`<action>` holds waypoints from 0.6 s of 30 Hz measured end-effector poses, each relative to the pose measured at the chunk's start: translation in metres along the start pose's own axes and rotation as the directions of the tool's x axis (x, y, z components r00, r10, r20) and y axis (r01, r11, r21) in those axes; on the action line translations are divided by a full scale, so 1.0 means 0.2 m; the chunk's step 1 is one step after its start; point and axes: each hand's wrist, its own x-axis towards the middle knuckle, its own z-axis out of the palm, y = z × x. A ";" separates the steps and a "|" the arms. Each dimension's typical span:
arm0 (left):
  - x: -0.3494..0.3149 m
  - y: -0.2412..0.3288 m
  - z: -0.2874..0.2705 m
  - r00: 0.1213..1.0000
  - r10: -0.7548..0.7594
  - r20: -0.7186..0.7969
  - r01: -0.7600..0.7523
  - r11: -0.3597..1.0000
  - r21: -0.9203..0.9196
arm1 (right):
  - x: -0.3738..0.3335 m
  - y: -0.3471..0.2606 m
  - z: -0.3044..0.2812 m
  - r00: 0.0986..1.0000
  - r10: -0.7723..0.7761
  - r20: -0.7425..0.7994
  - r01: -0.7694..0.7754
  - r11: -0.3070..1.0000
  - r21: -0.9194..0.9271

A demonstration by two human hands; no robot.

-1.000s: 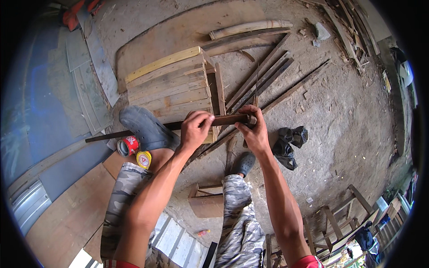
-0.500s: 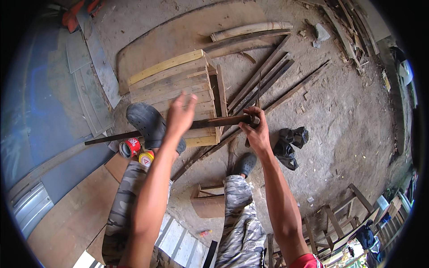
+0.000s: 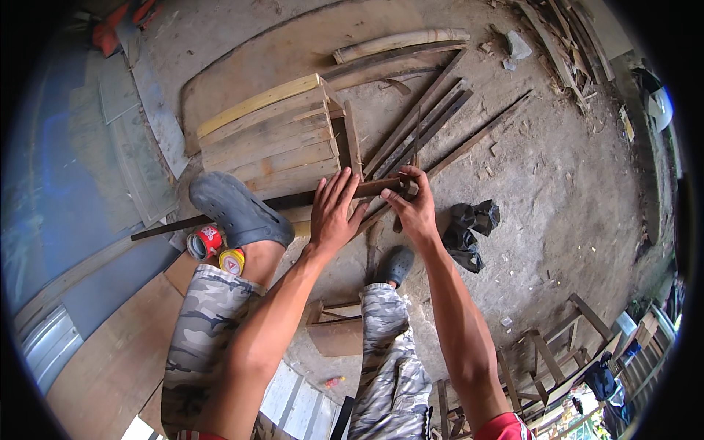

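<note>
A long dark wooden strip (image 3: 297,199) lies across a low slatted wooden bench (image 3: 271,150), with my left foot in a grey clog (image 3: 238,209) pressing on it. My left hand (image 3: 336,213) rests on the strip near its right part, fingers stretched out over the wood. At the strip's right end my right hand (image 3: 415,207) grips it between thumb and fingers. A thin dark upright piece (image 3: 417,139) rises beside those fingers, and a short dark part shows below them; what it is I cannot make out.
Several dark wooden lengths (image 3: 477,136) lie on the dirt floor beyond the right hand. A black plastic bag (image 3: 469,231) sits to its right. Red (image 3: 204,241) and yellow (image 3: 232,261) cans stand by the left foot. A small wooden box (image 3: 337,334) lies between the legs.
My left hand has moved right and down onto the strip, from a raised, blurred position above it. My right hand keeps its grip at the strip's end; the whole view has shifted slightly.
</note>
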 end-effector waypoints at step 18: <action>-0.34 -0.08 0.01 0.321 -0.934 -0.158 0.531 0.315 -0.786 | -0.19 -0.23 -0.07 0.996 -0.048 -0.075 0.059 0.986 0.156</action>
